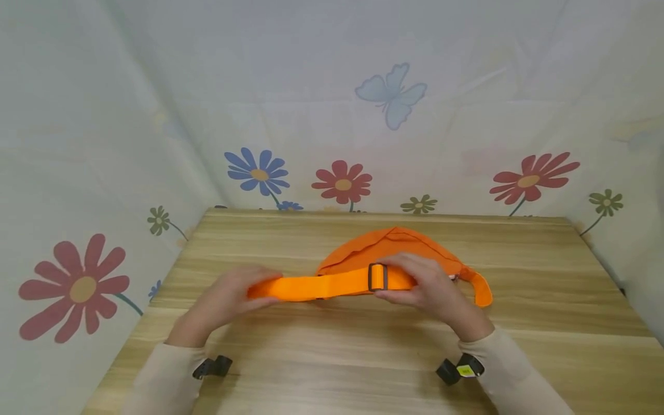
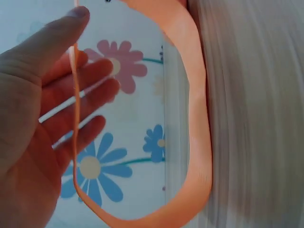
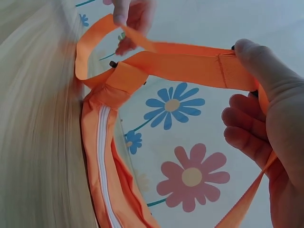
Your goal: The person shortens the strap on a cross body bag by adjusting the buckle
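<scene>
An orange waist bag (image 1: 386,248) lies toward the back of the wooden table, its white zipper (image 3: 103,156) visible in the right wrist view. Its orange strap (image 1: 334,284) stretches between both hands in front of the bag. My left hand (image 1: 233,292) pinches the strap between thumb and fingers, and in the left wrist view the strap (image 2: 199,118) hangs in a wide loop below it. At the black slider buckle (image 1: 371,278), my right hand (image 1: 433,286) pinches the strap with thumb and fingers. The strap's other end (image 1: 482,291) bends over the table right of the bag.
The wooden table (image 1: 321,363) reaches a white cloth backdrop (image 1: 306,75) printed with flowers and a butterfly, which also rises at both sides. Black devices (image 1: 214,367) are strapped to both wrists, low over the table.
</scene>
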A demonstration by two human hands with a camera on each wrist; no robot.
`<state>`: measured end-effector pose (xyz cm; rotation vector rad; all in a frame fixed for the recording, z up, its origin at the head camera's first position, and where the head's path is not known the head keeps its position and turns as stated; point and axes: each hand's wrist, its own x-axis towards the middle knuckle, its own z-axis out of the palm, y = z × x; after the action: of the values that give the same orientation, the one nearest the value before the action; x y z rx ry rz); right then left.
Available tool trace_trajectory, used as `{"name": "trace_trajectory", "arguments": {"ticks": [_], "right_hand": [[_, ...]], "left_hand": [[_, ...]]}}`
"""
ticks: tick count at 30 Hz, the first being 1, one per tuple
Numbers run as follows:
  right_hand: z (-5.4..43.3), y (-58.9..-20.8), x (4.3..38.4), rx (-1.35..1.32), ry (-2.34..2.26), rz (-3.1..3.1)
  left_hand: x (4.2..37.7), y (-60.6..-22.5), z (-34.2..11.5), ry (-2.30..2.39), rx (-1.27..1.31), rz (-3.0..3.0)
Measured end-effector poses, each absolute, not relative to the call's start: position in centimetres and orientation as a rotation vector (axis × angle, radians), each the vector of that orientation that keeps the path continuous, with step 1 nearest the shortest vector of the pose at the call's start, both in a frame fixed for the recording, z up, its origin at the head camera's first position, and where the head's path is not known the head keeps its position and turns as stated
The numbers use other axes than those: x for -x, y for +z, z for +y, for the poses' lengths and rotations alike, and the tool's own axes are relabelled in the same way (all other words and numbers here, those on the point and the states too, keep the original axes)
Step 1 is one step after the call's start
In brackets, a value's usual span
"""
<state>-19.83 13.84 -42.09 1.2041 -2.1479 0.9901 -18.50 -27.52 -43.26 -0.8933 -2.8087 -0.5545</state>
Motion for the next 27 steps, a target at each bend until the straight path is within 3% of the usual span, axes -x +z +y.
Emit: {"name": "trace_trajectory", "arguments": {"ticks": [16, 27], "right_hand": [[12.3, -42.2, 19.8, -1.24, 1.009, -2.106], [14.7, -42.4, 19.7, -1.199, 0.854, -2.189]], "left_hand": [[19.1, -42.4, -14.2, -1.081, 1.104, -2.67], [19.4, -41.9, -14.0, -1.241, 1.003, -2.707]]}}
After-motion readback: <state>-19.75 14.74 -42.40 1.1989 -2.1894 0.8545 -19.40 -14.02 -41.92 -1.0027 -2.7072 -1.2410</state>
